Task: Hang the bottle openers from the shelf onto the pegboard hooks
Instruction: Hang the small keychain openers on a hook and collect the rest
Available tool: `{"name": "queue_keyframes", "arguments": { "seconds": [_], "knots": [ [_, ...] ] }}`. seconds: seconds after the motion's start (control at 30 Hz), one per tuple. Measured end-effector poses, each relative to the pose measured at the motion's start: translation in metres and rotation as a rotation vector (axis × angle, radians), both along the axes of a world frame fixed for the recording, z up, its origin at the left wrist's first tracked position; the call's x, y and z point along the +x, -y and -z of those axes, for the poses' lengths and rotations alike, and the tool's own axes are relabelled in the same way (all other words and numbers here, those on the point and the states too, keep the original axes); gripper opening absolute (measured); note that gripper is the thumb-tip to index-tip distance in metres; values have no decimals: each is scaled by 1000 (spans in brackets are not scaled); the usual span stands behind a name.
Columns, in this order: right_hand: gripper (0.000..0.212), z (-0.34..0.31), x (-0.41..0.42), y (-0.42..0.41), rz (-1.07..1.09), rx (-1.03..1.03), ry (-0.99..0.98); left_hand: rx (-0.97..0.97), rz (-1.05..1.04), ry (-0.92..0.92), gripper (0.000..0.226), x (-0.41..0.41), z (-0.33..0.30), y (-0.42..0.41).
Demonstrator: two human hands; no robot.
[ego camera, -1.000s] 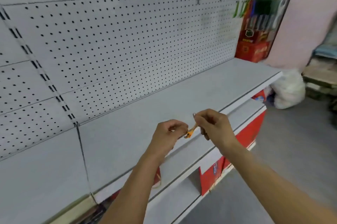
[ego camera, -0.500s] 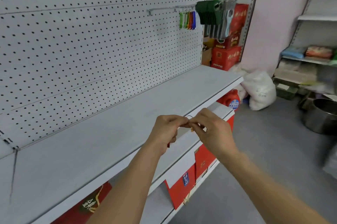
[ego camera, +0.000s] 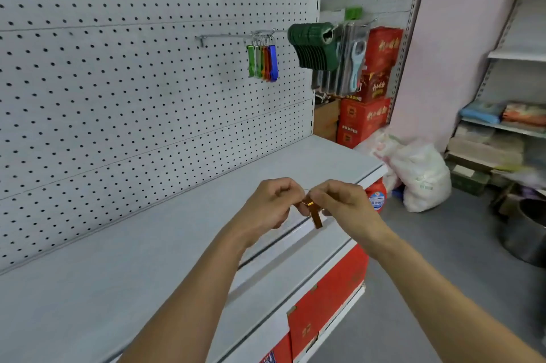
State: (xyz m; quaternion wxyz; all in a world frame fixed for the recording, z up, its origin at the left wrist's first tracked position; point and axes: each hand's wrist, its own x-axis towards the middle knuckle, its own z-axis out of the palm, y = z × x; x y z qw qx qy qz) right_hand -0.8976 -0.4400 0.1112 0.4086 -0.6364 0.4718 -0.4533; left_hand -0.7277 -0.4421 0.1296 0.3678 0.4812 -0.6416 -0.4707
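Two hands meet over the front edge of the grey shelf (ego camera: 124,259), at about 6 o'clock in the view, and between them hangs one orange bottle opener (ego camera: 315,216). The left hand (ego camera: 267,209) and the right hand (ego camera: 344,204) both have their fingers curled in toward the thin key ring (ego camera: 307,192) at the opener's top; the ring seems pinched from either side, though the fingertips are too small and blurred to say which hand carries the weight. The opener's body dangles free below the knuckles, tilted a little, touching nothing else. Holding it by the ring alone makes sense: the ring is what must slide over a hook, so it is probably being turned or spread to face the right way.

Up at about 12 o'clock, a long wire hook (ego camera: 227,37) juts from the white pegboard (ego camera: 118,82), and near its tip hang several coloured bottle openers (ego camera: 263,63) (green, orange, blue among them) by their rings. They sit bunched at the outer end, leaving bare wire toward the board. The held opener is well apart from that hook, so the hanging step is not yet done; judging by this, the next move calls for lifting the ring up to the hook's tip.
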Motion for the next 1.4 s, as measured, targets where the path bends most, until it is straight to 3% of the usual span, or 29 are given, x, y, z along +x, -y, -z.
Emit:
{"name": "queue_keyframes", "arguments": {
  "seconds": [0.23, 0.47, 0.73, 1.03, 1.27, 1.4],
  "knots": [
    [14, -22, -6, 64, -64, 0, 131, -8, -261, -33, 14, -9, -11, 42],
    [14, -89, 14, 111, -128, -133, 291, -35, -562, -220, 9, 7, -29, 64],
    [10, -157, 30, 163, -183, -191, 353, -145, -656, -466, 16, 5, -58, 75],
    [13, -182, 41, 195, -235, -186, 315, -268, -831, -310, 14, -4, -89, 89],
    [15, -178, 42, 206, -282, -151, 275, -315, -815, -419, 13, -4, -103, 91],
    [6, -168, 39, 209, -248, -184, 295, -318, -814, -465, 12, -4, -106, 92]
  ]
}}
